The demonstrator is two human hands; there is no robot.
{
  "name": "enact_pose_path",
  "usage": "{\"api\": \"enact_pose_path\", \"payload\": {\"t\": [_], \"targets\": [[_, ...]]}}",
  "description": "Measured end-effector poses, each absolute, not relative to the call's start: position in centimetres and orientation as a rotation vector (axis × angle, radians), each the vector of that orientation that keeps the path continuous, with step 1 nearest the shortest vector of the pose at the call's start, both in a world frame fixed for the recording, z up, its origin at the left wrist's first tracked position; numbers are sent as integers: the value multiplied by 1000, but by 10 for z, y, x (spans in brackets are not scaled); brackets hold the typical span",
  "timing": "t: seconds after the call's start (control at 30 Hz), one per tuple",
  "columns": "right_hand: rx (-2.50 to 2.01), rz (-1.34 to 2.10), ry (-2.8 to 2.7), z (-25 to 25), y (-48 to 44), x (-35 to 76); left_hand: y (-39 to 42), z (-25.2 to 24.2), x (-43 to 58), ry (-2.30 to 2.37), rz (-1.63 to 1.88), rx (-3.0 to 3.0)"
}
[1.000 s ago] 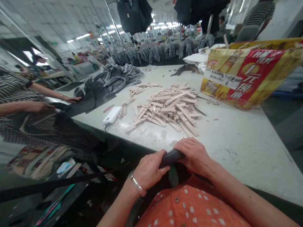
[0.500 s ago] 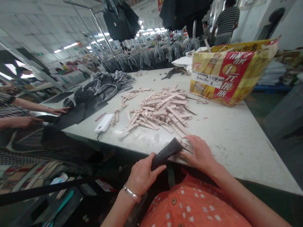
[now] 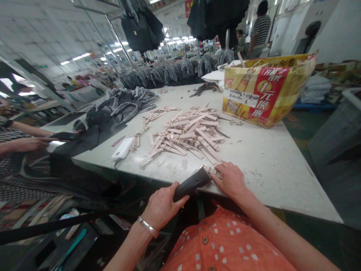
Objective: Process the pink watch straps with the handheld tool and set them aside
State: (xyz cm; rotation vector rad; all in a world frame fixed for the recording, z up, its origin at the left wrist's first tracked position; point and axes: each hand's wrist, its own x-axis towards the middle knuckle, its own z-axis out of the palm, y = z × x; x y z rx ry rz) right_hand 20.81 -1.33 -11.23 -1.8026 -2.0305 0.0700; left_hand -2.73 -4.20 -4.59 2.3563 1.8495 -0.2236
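My left hand [image 3: 162, 206], with a silver bracelet at the wrist, is closed around a black leather-like piece [image 3: 193, 183] that looks folded or rolled lengthwise. Its far end rests at the table's near edge. At that end my right hand [image 3: 231, 180] pinches a small pale pink strap [image 3: 213, 172] with gold-coloured metal fittings. Part of the strap is hidden by the fingers, and I cannot tell whether it is joined to the black piece. Just beyond both hands lies a heap of similar pale straps [image 3: 188, 130] on the white table [image 3: 254, 169].
A yellow and red carton [image 3: 262, 92] stands at the table's back right. Left of the heap are a white device [image 3: 123, 148] with a cable and a thin red tool [image 3: 117, 141]. Dark bag pieces [image 3: 115, 107] cover the left side, where a co-worker's hand [image 3: 35, 144] holds dark material.
The view has shifted slightly. Beside the black piece's end, the strap and its metal ring show more clearly beyond my right fingers. At left, the co-worker's hands have raised a dark piece.
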Motion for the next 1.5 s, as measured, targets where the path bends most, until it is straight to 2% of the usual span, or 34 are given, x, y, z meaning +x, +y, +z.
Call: {"api": "enact_pose_path", "payload": {"t": [0.3,0.9,1.23,1.5], "targets": [[-1597,316,-2030,-116,-13,218,-44,-37,-29,1848,-263,2403],[-1503,515,-1978,-116,-17,223,-9,5,1,1615,-587,2530],[-1529,588,-1965,-114,-18,224,14,-2,3,1440,-586,2581],[-1577,513,-1950,-119,-17,225,13,-16,-1,1510,-458,2452]]}}
